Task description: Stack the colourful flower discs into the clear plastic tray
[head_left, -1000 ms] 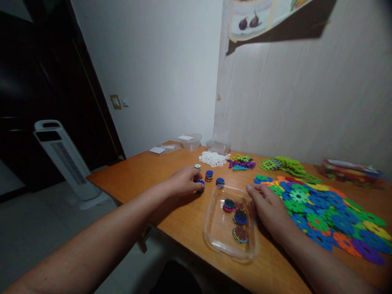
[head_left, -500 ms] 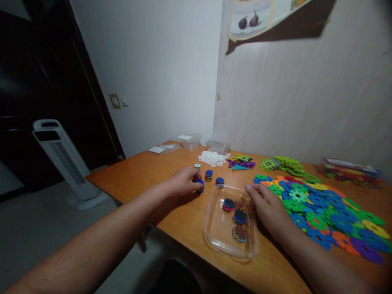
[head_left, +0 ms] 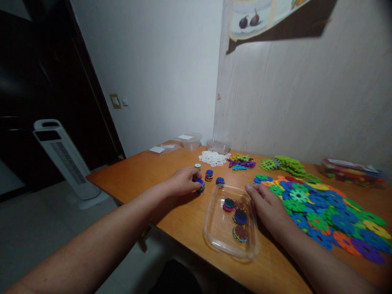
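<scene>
My left hand (head_left: 183, 181) rests on the orange table (head_left: 147, 175) with its fingers closed around a small stack of coloured discs (head_left: 200, 185). Two more small stacks (head_left: 209, 175) stand just beyond it, and a single pale disc (head_left: 197, 166) lies farther back. My right hand (head_left: 267, 206) lies flat against the right rim of a clear plastic tray (head_left: 218, 232), fingers apart and holding nothing. Inside the tray sit several disc stacks (head_left: 239, 217).
A wide spread of coloured flower-shaped pieces (head_left: 324, 208) covers the table to the right. Green pieces (head_left: 284, 164), purple pieces (head_left: 241, 162) and white pieces (head_left: 212, 158) lie near the wall. Clear containers (head_left: 190, 141) stand at the far corner. A white tower fan (head_left: 65, 161) stands left of the table.
</scene>
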The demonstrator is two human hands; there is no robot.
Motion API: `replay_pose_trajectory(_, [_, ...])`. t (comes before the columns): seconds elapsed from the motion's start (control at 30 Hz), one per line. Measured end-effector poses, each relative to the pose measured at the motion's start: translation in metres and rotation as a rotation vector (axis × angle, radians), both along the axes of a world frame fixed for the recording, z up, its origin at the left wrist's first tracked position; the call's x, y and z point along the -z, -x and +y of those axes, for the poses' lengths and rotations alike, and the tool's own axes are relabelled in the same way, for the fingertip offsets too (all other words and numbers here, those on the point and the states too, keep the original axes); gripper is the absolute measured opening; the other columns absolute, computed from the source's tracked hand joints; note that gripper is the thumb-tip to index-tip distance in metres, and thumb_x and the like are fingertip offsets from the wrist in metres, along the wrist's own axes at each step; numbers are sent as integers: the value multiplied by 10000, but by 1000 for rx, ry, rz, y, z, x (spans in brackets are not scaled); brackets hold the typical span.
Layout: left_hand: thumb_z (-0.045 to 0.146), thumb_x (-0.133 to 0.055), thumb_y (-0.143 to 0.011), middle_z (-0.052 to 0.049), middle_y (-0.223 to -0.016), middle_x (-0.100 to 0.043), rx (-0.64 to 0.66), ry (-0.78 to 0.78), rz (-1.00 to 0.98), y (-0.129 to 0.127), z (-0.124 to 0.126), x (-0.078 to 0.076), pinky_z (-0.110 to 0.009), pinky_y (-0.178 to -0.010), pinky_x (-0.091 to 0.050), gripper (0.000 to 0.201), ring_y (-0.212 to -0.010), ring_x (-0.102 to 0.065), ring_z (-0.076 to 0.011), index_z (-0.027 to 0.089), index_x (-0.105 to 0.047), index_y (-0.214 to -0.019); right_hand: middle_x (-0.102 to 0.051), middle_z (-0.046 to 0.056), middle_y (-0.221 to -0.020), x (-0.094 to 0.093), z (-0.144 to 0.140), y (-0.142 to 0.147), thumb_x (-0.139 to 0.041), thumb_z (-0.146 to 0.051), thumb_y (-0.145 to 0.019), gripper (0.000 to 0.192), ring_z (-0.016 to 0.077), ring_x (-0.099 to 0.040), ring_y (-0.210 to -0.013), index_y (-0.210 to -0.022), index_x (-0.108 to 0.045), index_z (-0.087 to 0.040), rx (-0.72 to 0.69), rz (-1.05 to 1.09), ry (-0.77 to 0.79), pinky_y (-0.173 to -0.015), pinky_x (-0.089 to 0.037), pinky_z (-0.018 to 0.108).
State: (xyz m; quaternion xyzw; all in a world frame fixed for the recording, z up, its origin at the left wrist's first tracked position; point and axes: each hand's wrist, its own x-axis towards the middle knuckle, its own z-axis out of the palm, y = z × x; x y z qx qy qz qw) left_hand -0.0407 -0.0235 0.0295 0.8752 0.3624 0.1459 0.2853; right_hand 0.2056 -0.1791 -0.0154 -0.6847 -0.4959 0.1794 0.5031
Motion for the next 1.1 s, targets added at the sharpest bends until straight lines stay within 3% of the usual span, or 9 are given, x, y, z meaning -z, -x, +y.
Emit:
replay_pose_trajectory(0.2, [249, -623, -764, -85, -905, -646, 11, -266, -18, 2, -7, -20, -332, -747, -427, 233, -831, -536, -189, 158, -710, -961, -635, -3, -719, 0, 0, 1, -524, -627, -908, 429, 221, -586, -721, -809, -627, -223, -3, -15, -29, -651, -437, 310])
replay_pose_trajectory(0.33, [257, -604, -812, -81, -976, -644, 203, -375, -101, -4, -32, -41, -327, -841, -434, 265, -926, -553, -192, 167, -706, -1040, -641, 5, -745, -3, -2, 4, -529, -611, -909, 419, 212, -577, -726, -791, -625, -220, -10, -17, -41, -649, -427, 301])
replay_pose_trajectory(0.47, [283, -606, -838, -86, -975, -636, 389, -440, -3, -20, -68, -53, -336, -817, -416, 249, -907, -547, -205, 180, -702, -1043, -591, -12, -687, -4, -2, 5, -524, -626, -903, 436, 205, -552, -703, -744, -594, -225, -26, -27, -45, -641, -425, 297])
replay_pose_trajectory(0.63, [233, -635, -790, -94, -969, -665, 487, -515, 230, -38, -91, -52, -418, -873, -372, 224, -943, -562, -266, 231, -718, -998, -566, -20, -667, -1, -1, 3, -519, -636, -903, 453, 197, -533, -689, -732, -593, -224, -49, -51, -51, -633, -420, 297])
replay_pose_trajectory(0.87, [284, -726, -702, -109, -849, -688, 488, -591, 487, -58, -92, -44, -501, -919, -323, 230, -941, -556, -331, 244, -710, -929, -569, -17, -658, -3, -2, 4, -523, -616, -907, 441, 197, -537, -678, -719, -596, -224, -61, -58, -63, -608, -412, 294])
replay_pose_trajectory(1.0, [252, -741, -674, -98, -823, -689, 479, -587, 478, -60, -94, -39, -482, -927, -318, 239, -934, -545, -321, 257, -710, -911, -558, -16, -659, -4, -2, 4, -519, -616, -913, 440, 198, -531, -683, -715, -575, -227, -67, -52, -66, -612, -415, 293])
replay_pose_trajectory(1.1, [217, -746, -658, -76, -776, -673, 461, -549, 399, -53, -95, -46, -443, -912, -328, 163, -928, -539, -299, 252, -695, -808, -558, -11, -669, -2, -2, 3, -502, -627, -918, 448, 200, -529, -689, -735, -582, -226, -72, -49, -60, -613, -426, 292])
